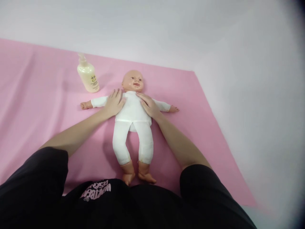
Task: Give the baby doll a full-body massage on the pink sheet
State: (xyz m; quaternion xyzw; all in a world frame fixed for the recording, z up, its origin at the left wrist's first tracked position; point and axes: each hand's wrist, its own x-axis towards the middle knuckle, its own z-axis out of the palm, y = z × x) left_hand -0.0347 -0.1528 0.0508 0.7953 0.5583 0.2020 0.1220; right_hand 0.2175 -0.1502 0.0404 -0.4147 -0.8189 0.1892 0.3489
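A baby doll (132,109) in a white top and white trousers lies on its back, head away from me, arms spread sideways and bare feet towards me. My left hand (114,103) rests on the doll's shoulder at the left of the view, fingers stretched out flat. On the other shoulder and upper chest lies my right hand (149,104), also flat with fingers extended. Both palms touch the cloth and neither hand grips anything. The undersides of my hands are hidden.
A pump bottle (88,76) of pale yellow liquid stands beyond my left hand, beside the doll's head. Under everything spreads a pink cloth (195,127) with folds at the left. Its far and right edges border a white surface (238,79).
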